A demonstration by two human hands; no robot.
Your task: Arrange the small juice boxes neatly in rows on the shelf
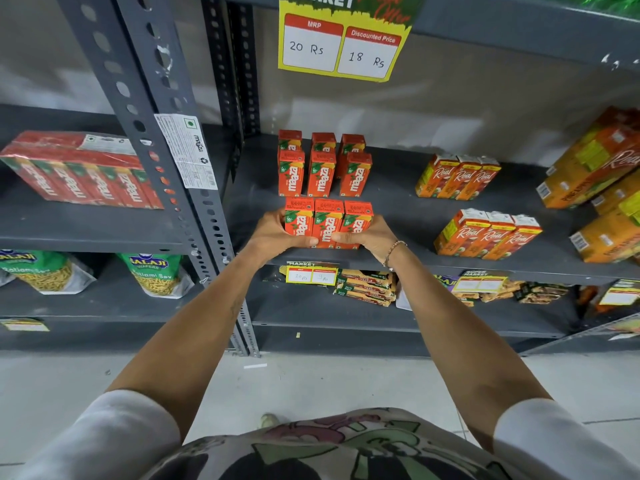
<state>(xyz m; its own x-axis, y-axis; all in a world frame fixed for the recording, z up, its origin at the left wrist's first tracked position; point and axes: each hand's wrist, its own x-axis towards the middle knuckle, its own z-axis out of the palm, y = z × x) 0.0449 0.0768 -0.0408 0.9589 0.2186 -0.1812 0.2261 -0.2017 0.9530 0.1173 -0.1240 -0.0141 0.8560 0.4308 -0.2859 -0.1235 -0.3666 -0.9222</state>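
Observation:
Three small red-orange Maaza juice boxes (327,221) stand side by side near the front edge of the grey shelf (398,202). My left hand (277,233) presses the row from its left end and my right hand (372,237) from its right end, both thumbs across the fronts. Behind them stand two more rows of three Maaza boxes, the middle row (323,174) and the back row (322,142), all upright.
Two rows of orange Real juice boxes (457,180) (488,237) stand to the right, with large pineapple cartons (595,164) beyond. A wrapped Maaza multipack (79,171) lies on the left shelf behind the slotted upright (183,161). A price tag (341,46) hangs above. Snack packs fill the lower shelves.

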